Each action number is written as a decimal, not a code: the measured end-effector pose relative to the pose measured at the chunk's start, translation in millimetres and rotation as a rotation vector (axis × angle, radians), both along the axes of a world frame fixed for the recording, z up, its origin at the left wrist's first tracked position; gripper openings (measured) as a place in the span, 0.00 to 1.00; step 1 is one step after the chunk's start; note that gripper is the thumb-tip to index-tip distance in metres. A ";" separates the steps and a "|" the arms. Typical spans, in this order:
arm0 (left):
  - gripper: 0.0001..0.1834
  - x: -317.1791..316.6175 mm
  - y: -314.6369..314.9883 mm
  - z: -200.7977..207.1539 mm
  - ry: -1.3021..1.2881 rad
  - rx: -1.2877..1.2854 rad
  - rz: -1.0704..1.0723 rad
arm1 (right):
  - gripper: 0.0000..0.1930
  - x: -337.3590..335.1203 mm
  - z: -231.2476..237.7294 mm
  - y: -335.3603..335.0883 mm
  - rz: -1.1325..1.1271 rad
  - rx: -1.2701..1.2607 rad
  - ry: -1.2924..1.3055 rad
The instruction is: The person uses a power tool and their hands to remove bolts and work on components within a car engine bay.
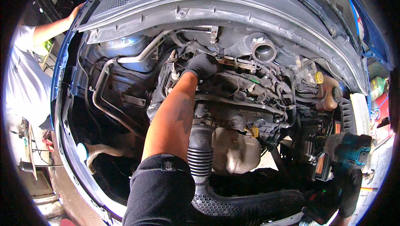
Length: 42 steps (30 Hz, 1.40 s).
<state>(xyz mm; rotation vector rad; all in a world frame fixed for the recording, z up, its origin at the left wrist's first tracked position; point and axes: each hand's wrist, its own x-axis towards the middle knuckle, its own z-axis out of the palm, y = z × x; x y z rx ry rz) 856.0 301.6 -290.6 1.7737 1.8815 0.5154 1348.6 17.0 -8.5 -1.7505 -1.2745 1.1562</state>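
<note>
My left hand, in a black glove, reaches far into the open engine bay. Its fingers are curled at the back left of the engine, beside the metal fuel rail; whatever lies under them is hidden. A capped fitting stands just left of the wrist. At the lower right, my right hand, also black-gloved, is wrapped round the grip of a teal and black cordless impact wrench. The tool is held above the bay's right side, its nose pointing left and blurred.
An open round duct faces up behind the engine. A ribbed air hose runs forward below my left forearm. A brown coolant tank sits right, a white filler neck left. Another person's hand rests on the left fender's edge.
</note>
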 end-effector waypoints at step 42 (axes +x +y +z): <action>0.30 -2.8 16.2 -11.2 -0.009 -0.026 0.026 | 0.16 -307.6 -175.7 283.3 0.769 0.095 -0.115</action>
